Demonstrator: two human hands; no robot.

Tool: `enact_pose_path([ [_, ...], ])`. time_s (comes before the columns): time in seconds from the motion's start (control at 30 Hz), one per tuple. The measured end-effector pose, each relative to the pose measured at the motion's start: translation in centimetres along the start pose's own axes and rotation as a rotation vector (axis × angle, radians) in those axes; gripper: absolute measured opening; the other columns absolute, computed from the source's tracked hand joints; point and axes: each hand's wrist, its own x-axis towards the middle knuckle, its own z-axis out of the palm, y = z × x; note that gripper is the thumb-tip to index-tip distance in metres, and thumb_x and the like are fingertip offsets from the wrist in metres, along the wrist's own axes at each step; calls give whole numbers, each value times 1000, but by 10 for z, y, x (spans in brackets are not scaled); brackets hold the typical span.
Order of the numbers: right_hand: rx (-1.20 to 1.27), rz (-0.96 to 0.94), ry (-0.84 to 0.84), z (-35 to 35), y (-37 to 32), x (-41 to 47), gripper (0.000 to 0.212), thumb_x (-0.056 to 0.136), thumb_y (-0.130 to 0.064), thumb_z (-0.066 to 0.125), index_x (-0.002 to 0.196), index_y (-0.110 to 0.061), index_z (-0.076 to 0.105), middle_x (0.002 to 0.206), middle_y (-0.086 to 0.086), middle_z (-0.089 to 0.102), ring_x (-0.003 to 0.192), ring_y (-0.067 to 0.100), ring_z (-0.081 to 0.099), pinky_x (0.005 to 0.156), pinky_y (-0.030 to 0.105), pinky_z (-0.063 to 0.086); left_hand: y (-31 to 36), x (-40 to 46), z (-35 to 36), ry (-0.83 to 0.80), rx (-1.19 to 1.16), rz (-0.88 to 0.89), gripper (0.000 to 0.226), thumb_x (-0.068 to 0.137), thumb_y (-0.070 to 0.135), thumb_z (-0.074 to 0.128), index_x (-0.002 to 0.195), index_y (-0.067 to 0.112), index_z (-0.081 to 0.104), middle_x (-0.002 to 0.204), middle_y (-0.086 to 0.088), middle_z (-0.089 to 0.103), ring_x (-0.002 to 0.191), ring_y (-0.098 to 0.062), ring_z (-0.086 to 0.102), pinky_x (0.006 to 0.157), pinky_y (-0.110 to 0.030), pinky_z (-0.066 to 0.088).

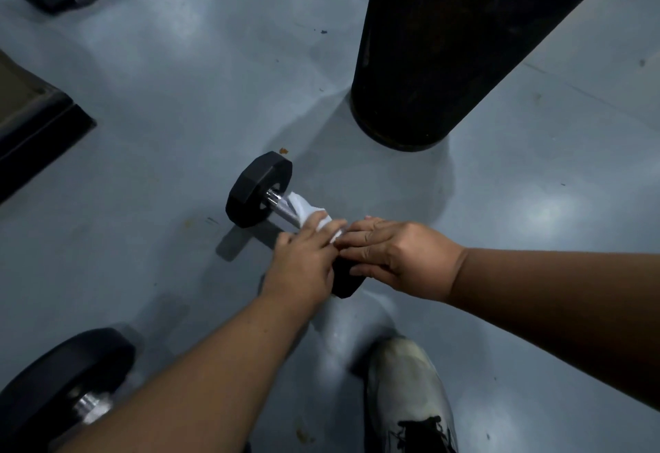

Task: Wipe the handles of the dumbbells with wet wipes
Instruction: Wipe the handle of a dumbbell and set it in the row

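Grey, glossy floor (150, 102). At centre lies a black hex-headed dumbbell with a knurled chrome handle (259, 191), its far head pointing to about 10 o'clock, its near head under the hands.

A crumpled white wet wipe (310, 216) is wrapped on the handle. The left hand (308, 264) grips it there, fingers (330, 229) curled over wipe and bar. The right hand (387, 249) rests on the near head, fingers laid fairly flat and together, steadying it as far as I can judge.

Progress: wiping of this handle is under way. The short bare stretch of chrome toward the far head looks not yet covered; whether the hidden part is clean cannot be told.

At 7 o'clock, a second black dumbbell with a chrome collar (68, 388) lies well apart, no wipe on it. It probably remains to be done.

A dark upright cylinder (446, 59) stands at 1 o'clock; a white shoe (407, 392) at 5 o'clock.
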Motion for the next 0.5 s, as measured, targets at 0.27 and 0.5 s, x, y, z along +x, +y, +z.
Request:
enact_pose_path([
  [0.27,35,-4,3,-1,2,1,31,99,-26,60,111,-1,73,120,12,72,113,31,66,95,46,52,-23,17,-14,175,-108,-343,32,95,35,48,108,27,75,139,7,61,139,-15,42,83,-42,39],
  [0.5,24,-5,15,-2,1,2,35,98,-29,57,113,-3,74,121,9,72,114,29,66,98,43,51,-15,8,-9,54,-25,-15,41,84,29,45,114,35,72,132,12,64,131,-17,53,81,-40,37],
])
